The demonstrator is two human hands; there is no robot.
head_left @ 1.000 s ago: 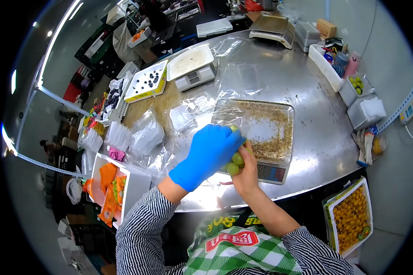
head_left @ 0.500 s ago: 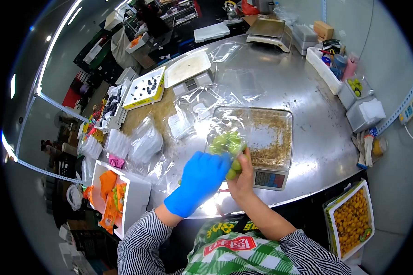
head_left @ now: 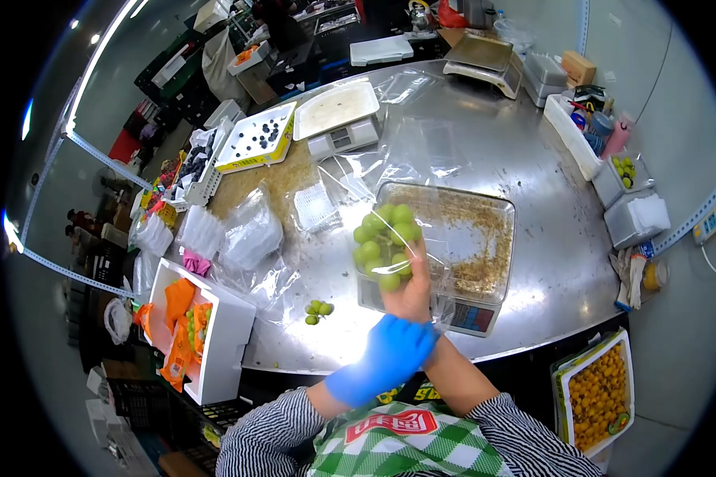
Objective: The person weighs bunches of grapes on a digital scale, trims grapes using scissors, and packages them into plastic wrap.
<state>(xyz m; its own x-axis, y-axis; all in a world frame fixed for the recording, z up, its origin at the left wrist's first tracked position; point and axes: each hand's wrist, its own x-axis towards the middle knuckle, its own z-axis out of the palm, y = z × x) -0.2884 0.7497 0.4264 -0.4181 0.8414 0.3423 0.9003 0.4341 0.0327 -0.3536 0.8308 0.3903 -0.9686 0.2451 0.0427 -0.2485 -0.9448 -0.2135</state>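
Note:
A bunch of green grapes (head_left: 386, 242) rests in my bare right hand (head_left: 410, 292), with the fingers curled round its right side. A clear plastic bag (head_left: 441, 274) covers the bunch and that hand down towards the wrist. My left hand (head_left: 390, 350), in a blue glove, is closed at the right wrist, pinching the bag's lower edge. Behind the bag is a scale with a stained metal tray (head_left: 485, 238). To the left, a small sprig of grapes (head_left: 318, 312) lies on the metal table (head_left: 533, 167).
Another scale (head_left: 338, 111) stands behind, beside a tray of dark berries (head_left: 254, 143). Plastic packs (head_left: 250, 230) are at the left, above a white foam box (head_left: 227, 342) with orange bags. Yellow fruit (head_left: 601, 397) fills a box at the lower right. A third scale (head_left: 481, 60) stands far back.
My left hand has moved down and right, from the grapes to my right wrist. The bag now reaches over my right hand, the bunch shows more fully, and the small sprig is uncovered.

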